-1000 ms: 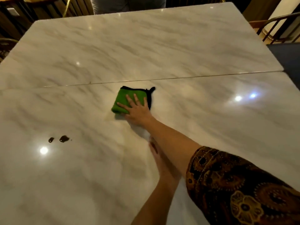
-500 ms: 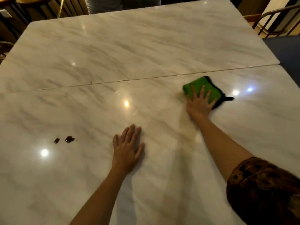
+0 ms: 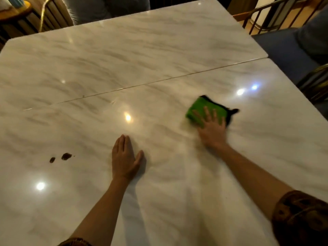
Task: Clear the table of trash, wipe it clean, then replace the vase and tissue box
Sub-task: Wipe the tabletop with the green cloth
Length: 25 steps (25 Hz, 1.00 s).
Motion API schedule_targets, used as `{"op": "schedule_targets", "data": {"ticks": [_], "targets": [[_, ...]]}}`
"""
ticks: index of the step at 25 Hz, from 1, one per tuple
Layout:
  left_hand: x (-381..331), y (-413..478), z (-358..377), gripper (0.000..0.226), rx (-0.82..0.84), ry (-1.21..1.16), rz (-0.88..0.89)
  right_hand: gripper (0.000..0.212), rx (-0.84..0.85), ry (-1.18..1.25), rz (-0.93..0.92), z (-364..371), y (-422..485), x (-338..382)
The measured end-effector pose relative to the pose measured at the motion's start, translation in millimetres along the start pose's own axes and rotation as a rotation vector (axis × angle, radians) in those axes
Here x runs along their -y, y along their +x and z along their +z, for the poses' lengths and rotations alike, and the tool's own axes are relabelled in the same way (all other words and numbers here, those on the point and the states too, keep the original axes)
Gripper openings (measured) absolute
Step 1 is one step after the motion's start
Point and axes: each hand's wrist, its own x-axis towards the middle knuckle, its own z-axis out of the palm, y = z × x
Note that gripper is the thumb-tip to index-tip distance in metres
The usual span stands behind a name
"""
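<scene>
A glossy white marble table fills the view, with a thin seam running across its middle. My right hand presses flat on a folded green cloth with a black edge, right of centre. My left hand rests palm down on the bare tabletop, fingers together, holding nothing. Two dark brown spots sit on the marble to the left of my left hand. No vase, tissue box or trash is in view.
Chairs with metal frames stand past the far right corner, and a blue seat lies along the right edge. A round wooden stand and a seated person's legs are beyond the far edge.
My right hand swept the green cloth from the table's centre to the right, then drew it slightly nearer. My left hand came out from under the right arm and stays flat on the table.
</scene>
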Motion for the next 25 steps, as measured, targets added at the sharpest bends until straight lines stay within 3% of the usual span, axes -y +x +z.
{"op": "schedule_targets", "data": {"ticks": [2,5,7,9,11,14,16,21,23,25], "targets": [[0.0,-0.4,1.0,0.081,0.036,0.049,0.086,0.051,-0.02,0.016,0.248,-21.6,-20.6,-52.8],[-3.5,-8.5,1.3,0.066,0.061,0.06,0.244,0.053,-0.038,0.021,0.46,-11.4,-56.7,-25.7],[-10.8,-21.8,4.6,0.06,0.072,0.003,0.22,0.053,-0.044,0.025,0.396,11.5,-80.2,34.9],[-13.7,-52.8,6.8,0.057,0.107,-0.018,0.21,0.054,-0.094,0.009,0.228,30.1,-117.2,108.4],[-5.8,-87.8,8.4,0.056,0.118,-0.004,0.215,0.053,-0.03,0.014,0.047,44.8,-156.4,173.1],[14.9,-112.9,2.9,0.06,0.116,-0.051,0.122,0.053,0.074,-0.013,-0.102,41.3,-177.2,185.8],[21.0,-116.6,1.6,0.068,0.13,-0.012,0.147,0.053,0.085,-0.017,0.017,32.4,-176.8,131.5],[17.9,-115.7,7.2,0.075,0.148,0.117,0.213,0.053,0.034,0.018,0.578,-8.7,-223.6,-31.0],[17.3,-113.6,7.7,0.074,0.133,0.131,0.214,0.055,0.003,0.044,0.715,-7.7,-231.3,-26.0],[13.8,-114.4,5.3,0.074,0.15,0.116,0.199,0.057,-0.011,0.051,0.697,7.7,-236.2,17.3]]}}
